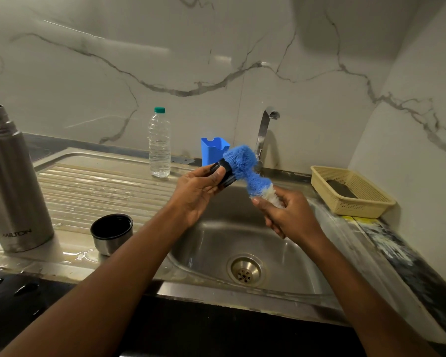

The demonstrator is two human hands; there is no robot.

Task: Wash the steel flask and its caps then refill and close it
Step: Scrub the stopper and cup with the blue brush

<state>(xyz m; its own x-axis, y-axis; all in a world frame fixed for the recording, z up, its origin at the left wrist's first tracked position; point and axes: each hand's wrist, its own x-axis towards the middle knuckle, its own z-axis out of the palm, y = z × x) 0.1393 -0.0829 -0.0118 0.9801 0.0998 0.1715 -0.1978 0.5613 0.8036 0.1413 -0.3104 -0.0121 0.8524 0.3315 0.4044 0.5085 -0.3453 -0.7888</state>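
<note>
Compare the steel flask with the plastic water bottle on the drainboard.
The steel flask is opaque brushed metal; the plastic water bottle is clear. The flask's mouth is open, while the bottle wears a green cap. The flask is much wider than the bottle. Both stand upright.

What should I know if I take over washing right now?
Left hand: grips the small black cap over the sink.
Right hand: grips the blue brush, bristles pressed against that cap.
Flask: open, upright on the wet draining board at the left. Its cup lid stands beside it, open side up.
Water bottle: capped, by the wall. Tap: no water running.
Done: cannot tell what is already washed.
Left: finish scrubbing the cap, rinse, refill the flask, close it.
</note>
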